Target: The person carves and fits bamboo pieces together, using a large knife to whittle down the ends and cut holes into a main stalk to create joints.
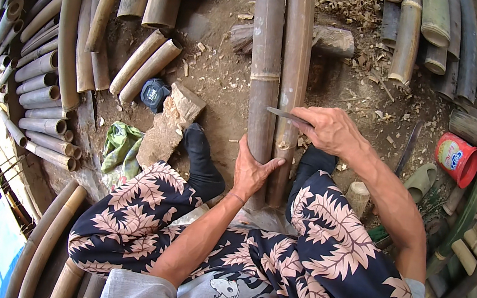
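Observation:
Two long brown bamboo poles lie side by side between my legs, a left pole (266, 59) and a right pole (296, 51). My left hand (252, 173) grips the left pole near its close end, with the thumb stretched across toward the right one. In my right hand (333, 131) is a knife; its handle is hidden by the fingers. The knife blade (285, 116) points left across the poles, just above a joint of the right pole. Whether the edge touches the bamboo, I cannot tell.
Beneath the poles lies a short log (334, 41). Wood chips litter the dirt floor. Bamboo lengths (76, 27) are stacked at left, with more bamboo (407, 38) at right. A red tin (448, 156), a long dark blade (409, 146), a wood block (165, 127) and a green cloth (122, 145) lie around me.

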`<state>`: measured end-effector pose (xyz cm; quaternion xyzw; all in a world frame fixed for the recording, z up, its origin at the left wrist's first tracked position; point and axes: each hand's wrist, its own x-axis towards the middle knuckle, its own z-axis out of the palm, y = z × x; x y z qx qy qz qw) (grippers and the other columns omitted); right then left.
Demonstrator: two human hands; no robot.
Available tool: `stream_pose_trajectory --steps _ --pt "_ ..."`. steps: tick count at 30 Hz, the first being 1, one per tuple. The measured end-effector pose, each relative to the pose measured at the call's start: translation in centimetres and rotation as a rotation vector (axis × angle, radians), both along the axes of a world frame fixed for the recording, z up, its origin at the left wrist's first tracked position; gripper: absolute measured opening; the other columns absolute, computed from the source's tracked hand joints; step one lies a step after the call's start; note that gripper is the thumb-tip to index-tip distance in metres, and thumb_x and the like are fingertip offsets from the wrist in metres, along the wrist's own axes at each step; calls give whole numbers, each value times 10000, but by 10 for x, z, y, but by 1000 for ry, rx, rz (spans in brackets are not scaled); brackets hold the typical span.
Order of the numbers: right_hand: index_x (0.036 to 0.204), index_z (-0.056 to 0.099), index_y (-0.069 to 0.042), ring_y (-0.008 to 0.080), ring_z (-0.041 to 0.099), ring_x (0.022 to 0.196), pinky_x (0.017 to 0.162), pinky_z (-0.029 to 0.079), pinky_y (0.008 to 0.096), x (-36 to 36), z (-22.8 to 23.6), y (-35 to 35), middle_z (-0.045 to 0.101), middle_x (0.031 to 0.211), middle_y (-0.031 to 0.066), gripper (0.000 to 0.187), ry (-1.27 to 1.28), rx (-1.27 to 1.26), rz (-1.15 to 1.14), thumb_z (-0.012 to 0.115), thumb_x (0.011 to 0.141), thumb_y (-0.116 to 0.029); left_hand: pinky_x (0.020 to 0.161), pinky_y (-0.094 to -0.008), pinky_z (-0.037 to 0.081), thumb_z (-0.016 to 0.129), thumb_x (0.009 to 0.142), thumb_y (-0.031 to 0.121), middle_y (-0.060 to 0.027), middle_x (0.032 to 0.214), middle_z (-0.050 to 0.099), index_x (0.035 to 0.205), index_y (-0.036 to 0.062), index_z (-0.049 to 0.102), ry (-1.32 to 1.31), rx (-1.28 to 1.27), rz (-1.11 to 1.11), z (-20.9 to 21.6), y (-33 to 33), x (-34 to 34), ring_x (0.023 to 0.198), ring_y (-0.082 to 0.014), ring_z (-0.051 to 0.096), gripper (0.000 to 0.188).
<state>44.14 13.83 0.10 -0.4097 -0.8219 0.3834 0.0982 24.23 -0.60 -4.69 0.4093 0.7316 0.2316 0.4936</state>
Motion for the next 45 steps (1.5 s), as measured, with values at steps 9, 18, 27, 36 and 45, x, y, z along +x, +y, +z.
stream_pose_trajectory --steps 9,18,27,36,45 --pt "1097 667 -95 391 673 788 662 539 465 -2 3 2 698 868 154 213 -118 -35 26 651 905 -186 964 -471 471 907 682 370 -287 1237 579 1401 -4 328 -10 13 16 -6 2 3 1141 -435 588 996" --pt "1086 682 -96 416 664 756 665 533 496 30 37 -1 691 810 191 226 -224 -66 -20 605 944 -255 986 -468 460 901 683 377 -292 1258 568 1420 -3 318 26 23 16 -7 -7 -1 1165 -436 576 1014" --pt "1087 682 -62 390 674 836 697 541 468 23 14 -9 701 892 187 246 -240 -77 -74 633 936 -251 992 -463 454 900 683 384 -290 1265 560 1424 -20 309 9 17 9 -7 0 5 1177 -426 570 1030" --pt "985 658 -69 430 659 724 637 531 511 17 21 -6 669 760 217 179 -291 -16 -71 578 949 -225 979 -465 468 896 687 385 -298 1255 570 1415 -20 322 -18 0 29 -13 3 4 1159 -432 582 1012" --pt "1248 499 -7 465 635 938 827 514 530 83 58 -47 641 1018 256 355 -571 -141 -378 533 924 -151 986 -479 467 898 673 394 -307 1236 586 1411 -19 329 9 4 32 31 -7 -10 1160 -447 582 1019"
